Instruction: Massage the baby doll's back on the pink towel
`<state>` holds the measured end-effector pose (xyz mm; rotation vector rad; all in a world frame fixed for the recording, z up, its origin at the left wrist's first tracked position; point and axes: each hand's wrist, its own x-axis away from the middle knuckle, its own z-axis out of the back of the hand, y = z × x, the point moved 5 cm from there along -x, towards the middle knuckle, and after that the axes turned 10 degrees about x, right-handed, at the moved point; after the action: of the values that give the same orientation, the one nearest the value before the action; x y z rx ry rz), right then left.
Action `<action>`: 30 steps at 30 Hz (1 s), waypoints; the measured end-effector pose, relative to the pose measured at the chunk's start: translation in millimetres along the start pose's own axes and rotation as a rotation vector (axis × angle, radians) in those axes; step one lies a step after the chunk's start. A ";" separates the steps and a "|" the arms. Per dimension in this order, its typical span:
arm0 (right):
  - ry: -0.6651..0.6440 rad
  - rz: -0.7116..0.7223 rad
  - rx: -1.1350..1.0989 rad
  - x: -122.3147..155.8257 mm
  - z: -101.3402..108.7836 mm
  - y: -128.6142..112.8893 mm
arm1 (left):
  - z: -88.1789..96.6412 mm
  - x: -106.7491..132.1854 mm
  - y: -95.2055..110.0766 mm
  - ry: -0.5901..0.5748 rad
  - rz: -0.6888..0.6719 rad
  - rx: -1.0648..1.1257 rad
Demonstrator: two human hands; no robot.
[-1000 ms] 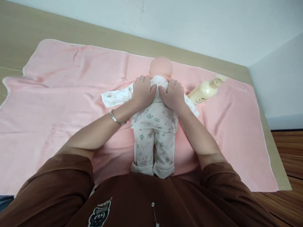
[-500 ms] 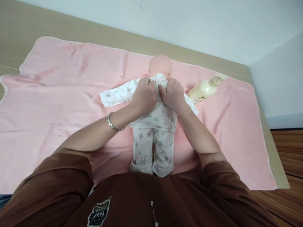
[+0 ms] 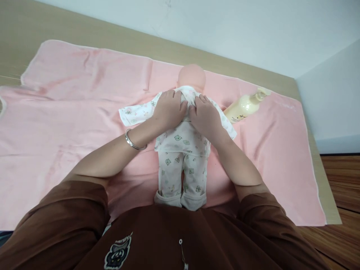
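Doll (image 3: 184, 150) lies flat at the middle of a pink towel (image 3: 70, 112), head (image 3: 191, 77) pointing to the far wall, legs toward the person. It wears a white printed shirt (image 3: 182, 138) and matching trousers (image 3: 180, 176) with rolled cuffs; one sleeve (image 3: 135, 111) lies spread out flat to the left. Left hand (image 3: 168, 110) rests palm down on the doll's upper chest, its fingers (image 3: 171, 96) curled lightly at the collar of the shirt; a silver bangle (image 3: 132, 140) sits on that wrist. Right hand (image 3: 205, 116) lies just beside it, thumbs nearly touching at the shirt's midline, fingers bent and pressing the cloth near the neck. Whether either hand pinches the fabric or only presses on it cannot be told. Cream pump bottle (image 3: 244, 107) lies on its side on the towel, just to the right of the doll's shoulder, nozzle pointing away. The towel covers most of a pale wooden bench (image 3: 84, 33). Brown sleeves and shirt front fill the near edge of the view.
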<state>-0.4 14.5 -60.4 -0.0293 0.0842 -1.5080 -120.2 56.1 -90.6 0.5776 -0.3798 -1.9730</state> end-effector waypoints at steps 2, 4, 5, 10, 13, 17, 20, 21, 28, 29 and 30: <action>0.019 -0.037 0.003 -9.7 -2.7 8.8 | 6.4 9.2 12.6 0.028 -0.039 -0.001; 0.022 -0.052 0.012 -16.5 -6.5 14.8 | 11.1 16.8 23.9 0.011 -0.057 0.019; 0.022 -0.052 0.016 -18.1 -7.9 16.3 | 12.3 19.1 27.3 -0.010 -0.049 0.032; 0.014 -0.021 0.086 -4.6 -6.4 6.1 | 10.8 10.6 20.1 -0.040 -0.021 0.072; -0.025 0.035 0.127 12.8 -3.7 -11.3 | 4.7 -4.0 1.4 -0.043 0.001 0.089; -0.050 0.069 0.109 24.2 -1.4 -24.4 | -2.0 -14.7 -15.5 -0.034 0.042 0.087; -0.059 0.055 0.026 15.3 -1.6 -17.0 | -3.6 -9.3 -11.4 -0.022 0.032 0.052; -0.059 0.039 -0.002 10.0 -2.1 -11.8 | -3.0 -5.3 -7.8 -0.005 0.026 0.059; -0.064 -0.106 -0.026 -15.9 -12.9 16.0 | 0.1 22.6 20.0 0.001 -0.052 0.119; -0.069 -0.099 -0.007 -16.3 -14.0 16.2 | 0.1 23.3 21.0 -0.018 -0.050 0.120; -0.075 -0.089 0.010 -16.4 -14.6 15.9 | 0.3 23.0 21.1 -0.033 -0.046 0.122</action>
<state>13.4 32.3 -75.4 -0.0824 0.0146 -1.5941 -113.5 26.2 -85.2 0.6373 -0.5145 -2.0149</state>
